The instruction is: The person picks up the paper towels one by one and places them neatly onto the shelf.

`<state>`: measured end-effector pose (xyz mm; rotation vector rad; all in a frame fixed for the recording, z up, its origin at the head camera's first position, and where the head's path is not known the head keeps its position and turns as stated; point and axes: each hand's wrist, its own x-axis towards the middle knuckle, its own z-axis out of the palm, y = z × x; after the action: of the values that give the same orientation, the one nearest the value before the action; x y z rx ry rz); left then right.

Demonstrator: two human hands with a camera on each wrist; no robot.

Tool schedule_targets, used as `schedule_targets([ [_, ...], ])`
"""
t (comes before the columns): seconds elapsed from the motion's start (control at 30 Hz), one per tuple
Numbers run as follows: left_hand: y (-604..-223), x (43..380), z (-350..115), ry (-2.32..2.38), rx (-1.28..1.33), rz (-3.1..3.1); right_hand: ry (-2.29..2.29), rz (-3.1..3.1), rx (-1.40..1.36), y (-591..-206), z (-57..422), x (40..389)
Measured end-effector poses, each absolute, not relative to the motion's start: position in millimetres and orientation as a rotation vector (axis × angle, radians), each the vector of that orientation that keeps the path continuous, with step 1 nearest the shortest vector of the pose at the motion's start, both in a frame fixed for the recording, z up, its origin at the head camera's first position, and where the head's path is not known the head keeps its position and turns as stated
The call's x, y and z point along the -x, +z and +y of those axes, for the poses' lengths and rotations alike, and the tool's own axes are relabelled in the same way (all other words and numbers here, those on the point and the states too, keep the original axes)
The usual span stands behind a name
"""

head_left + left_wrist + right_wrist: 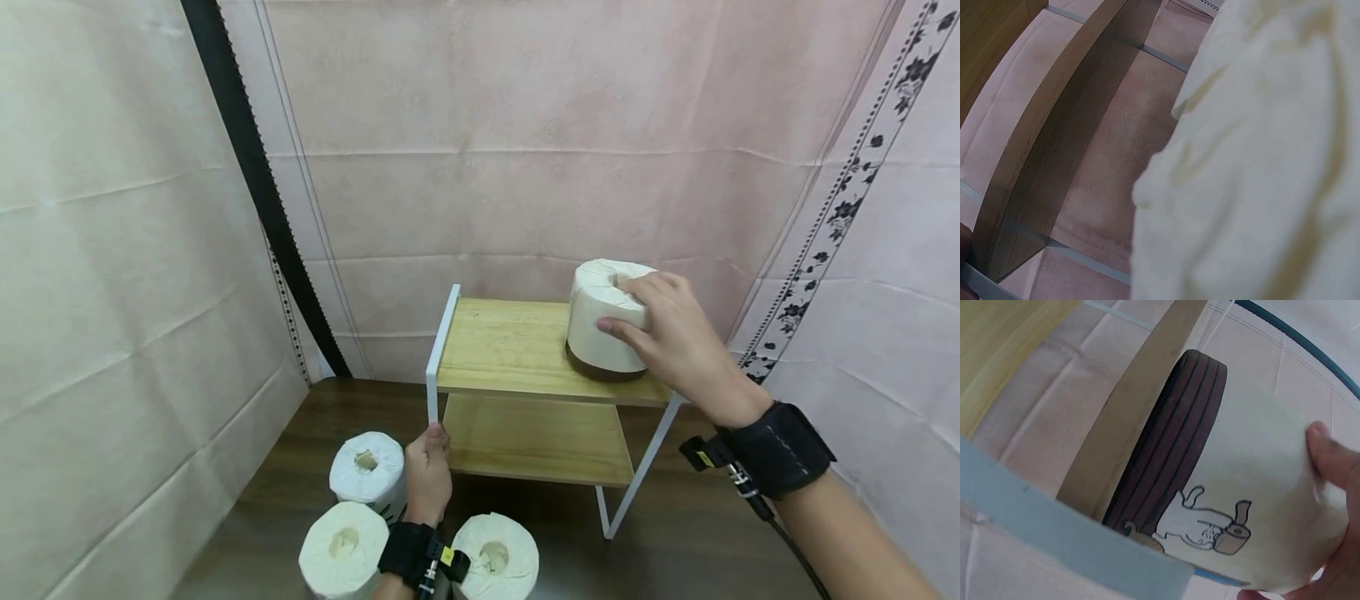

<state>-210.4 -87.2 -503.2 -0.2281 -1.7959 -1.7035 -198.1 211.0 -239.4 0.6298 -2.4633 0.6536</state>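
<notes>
A wrapped toilet paper roll [588,325] with a brown band at its base stands upright at the right end of the top board [502,346] of a small two-tier shelf. My right hand [678,337] grips this roll from the right, thumb on its near side and fingers over the top. In the right wrist view the roll [1254,456] shows a cartoon print, its striped base right at the board's surface. My left hand [429,475] holds the shelf's white metal frame [441,342] at the left side, its fingertips partly hidden in the head view.
Two more rolls, one farther back [367,467] and one nearer [341,546], stand left of my left hand. Another roll [498,558] is in front of the shelf. A lower board [536,437] sits under the top one. Curtains [525,200] enclose the dark wooden table [697,517].
</notes>
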Motion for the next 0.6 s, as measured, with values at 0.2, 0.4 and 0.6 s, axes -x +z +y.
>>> schedule_targets([
  [0.2,-499,211,-88,-1.691,0.249,-1.785,0.664,-2.443,-0.630,-235,208,198],
  [0.4,-499,211,-88,-1.665,0.242,-1.806,0.608,-2.382,-0.530,-228,196,193],
  [0.6,-501,211,-87,-1.652,0.240,-1.801,0.384,-2.390,-0.390,-221,183,190],
])
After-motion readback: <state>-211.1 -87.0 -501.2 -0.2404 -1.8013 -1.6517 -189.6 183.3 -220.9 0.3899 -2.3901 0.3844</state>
